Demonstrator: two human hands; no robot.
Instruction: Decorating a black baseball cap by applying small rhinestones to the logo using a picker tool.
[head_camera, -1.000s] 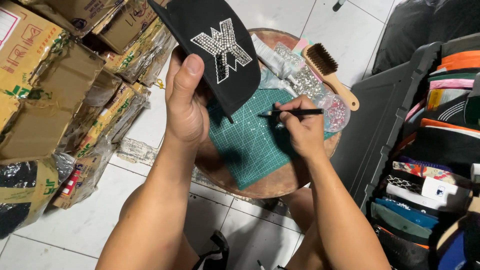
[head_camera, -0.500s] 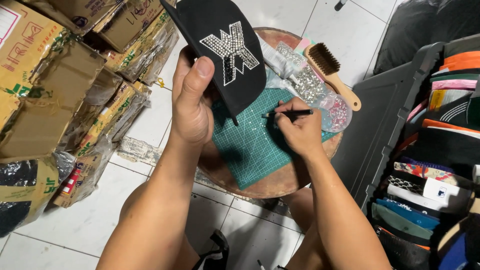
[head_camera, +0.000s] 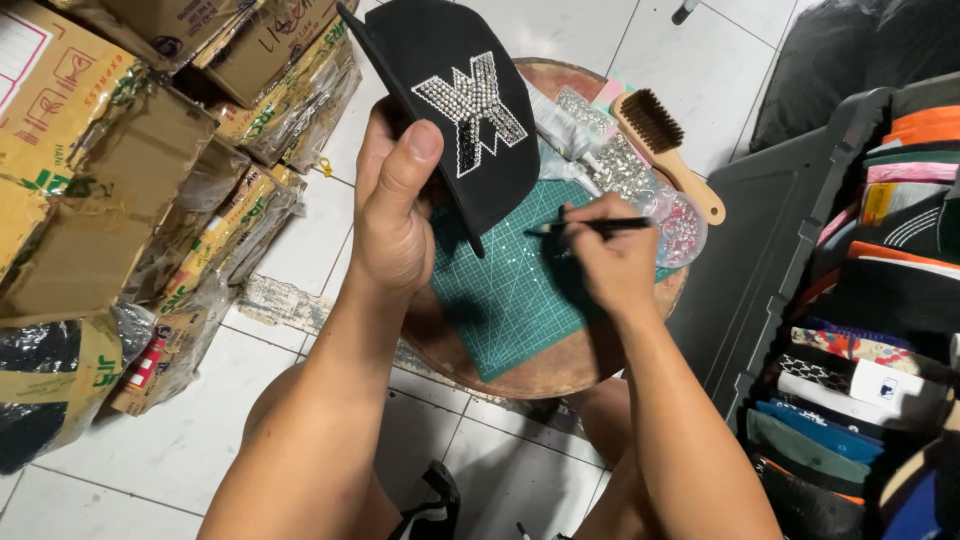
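Head view: your left hand (head_camera: 395, 215) holds the black cap (head_camera: 455, 100) raised over the far left of the round surface (head_camera: 560, 375), thumb on its crown. Your right hand (head_camera: 605, 260) pinches a black pen (head_camera: 590, 227) over the green cutting mat (head_camera: 510, 290).

A small round wooden table (head_camera: 560, 372) is standing on a white tiled floor (head_camera: 150, 450). A green cutting mat (head_camera: 510, 300) is lying across its top, taking up most of the middle. Clear bags of rhinestones (head_camera: 625, 165) are sitting along the far edge, with a wooden-handled brush (head_camera: 665, 145) resting beside them, its handle sticking out past the rim.
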